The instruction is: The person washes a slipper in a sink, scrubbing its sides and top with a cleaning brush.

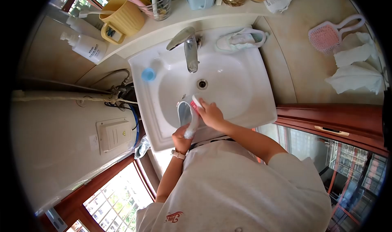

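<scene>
Over the front of the white sink [267,97], my left hand [181,138] grips a white shoe [193,124] by one end, where some foam shows. My right hand [212,116] is closed around a scrub brush [196,103] with a white back and red bristles. The brush presses against the side of the shoe. A second white shoe [234,45] rests on the sink's back right corner, apart from both hands. Behind the drain [202,84] stands the metal faucet [190,52]; no running water is visible.
A small blue cup [148,74] sits on the sink's left rim. On the ledge behind are a yellow mug [124,17], a white pump bottle [87,46] and a glass holder [162,7]. A pink hairbrush [325,36] and crumpled tissues [355,75] lie on the right counter.
</scene>
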`<state>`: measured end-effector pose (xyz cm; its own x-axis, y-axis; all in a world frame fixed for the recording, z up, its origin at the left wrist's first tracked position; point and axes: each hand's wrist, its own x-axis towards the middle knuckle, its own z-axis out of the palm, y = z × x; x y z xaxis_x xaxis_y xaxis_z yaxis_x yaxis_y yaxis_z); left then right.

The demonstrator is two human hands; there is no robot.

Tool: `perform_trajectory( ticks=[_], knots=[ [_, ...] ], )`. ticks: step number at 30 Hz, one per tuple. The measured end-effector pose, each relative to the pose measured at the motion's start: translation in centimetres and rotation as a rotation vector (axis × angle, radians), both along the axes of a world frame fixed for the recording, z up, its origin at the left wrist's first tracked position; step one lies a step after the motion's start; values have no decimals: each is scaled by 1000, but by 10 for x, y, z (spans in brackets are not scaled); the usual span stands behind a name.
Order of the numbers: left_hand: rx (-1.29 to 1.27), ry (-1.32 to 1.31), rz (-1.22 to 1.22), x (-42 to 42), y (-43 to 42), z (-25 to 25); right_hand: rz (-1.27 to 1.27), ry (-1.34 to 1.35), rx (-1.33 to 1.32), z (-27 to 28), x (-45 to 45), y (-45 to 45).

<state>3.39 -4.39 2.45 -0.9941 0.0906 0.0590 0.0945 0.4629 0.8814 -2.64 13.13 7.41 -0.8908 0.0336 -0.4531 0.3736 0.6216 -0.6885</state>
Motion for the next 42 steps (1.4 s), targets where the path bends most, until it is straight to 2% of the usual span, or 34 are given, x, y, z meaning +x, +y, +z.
perform_trajectory(
  ticks=[3, 4, 5, 8, 9, 10, 13, 14, 15, 18, 20, 23, 26, 27, 29, 31, 33, 34, 35, 37, 38, 41, 42],
  knots=[
    [53, -52, 61, 3, -5, -12, 72, 107, 49, -4, 10, -15],
    [190, -214, 97, 3, -7, -5, 171, 133, 41, 9, 21, -21],
    [182, -221, 102, 6, -9, -3, 259, 164, 1, 19, 31, -23],
    [76, -119, -23, 9, -13, 4, 299, 192, -29, 13, 25, -12],
    [47, -45, -54, 9, -10, 3, 224, 110, -47, -1, 8, -3],
    [39, -72, -42, 10, -8, 4, 145, 26, -61, -10, -2, 3],
    [57, -133, -28, 5, -6, 7, 117, 107, 70, -23, -17, -4],
    [69, -167, -18, 1, -9, 9, 199, 185, 106, -22, -7, -8],
    [108, -170, -19, 4, -13, -1, 290, 150, 137, -9, -1, -11],
    [-20, -77, -115, -5, -5, 9, 387, 120, 203, -6, -9, -7],
    [-243, 144, -264, -26, 8, 21, 70, 30, 145, -34, -40, 7],
    [-225, 257, -428, -47, 21, 25, 12, -29, -17, -47, -44, 29],
    [-251, 302, -396, -45, 31, 31, 4, 109, -165, -67, -34, 49],
    [-247, 299, -406, -49, 37, 33, -70, 4, -234, -49, -39, 59],
    [-308, 501, -373, -58, 49, 35, -146, -83, -232, -24, -52, 78],
    [-328, 488, -385, -70, 59, 20, -195, -75, -217, -23, -57, 89],
    [-413, 282, -446, -74, 70, -11, -222, 96, -177, -49, -54, 93],
    [-482, 219, -578, -71, 75, -23, -184, 161, -144, -62, -54, 92],
    [-480, 218, -591, -66, 79, -33, -196, 157, -142, -74, -52, 94],
    [-277, 1, -710, -63, 84, -37, -166, 2, -122, -80, -48, 89],
    [-165, -84, -619, -72, 83, -41, -179, -15, -121, -87, -46, 87],
    [-436, 223, -142, -123, 80, -26, -215, -28, -25, -102, -39, 78],
    [-481, 163, -50, -144, 81, -23, -220, -19, -97, -102, -40, 77]
  ],
)
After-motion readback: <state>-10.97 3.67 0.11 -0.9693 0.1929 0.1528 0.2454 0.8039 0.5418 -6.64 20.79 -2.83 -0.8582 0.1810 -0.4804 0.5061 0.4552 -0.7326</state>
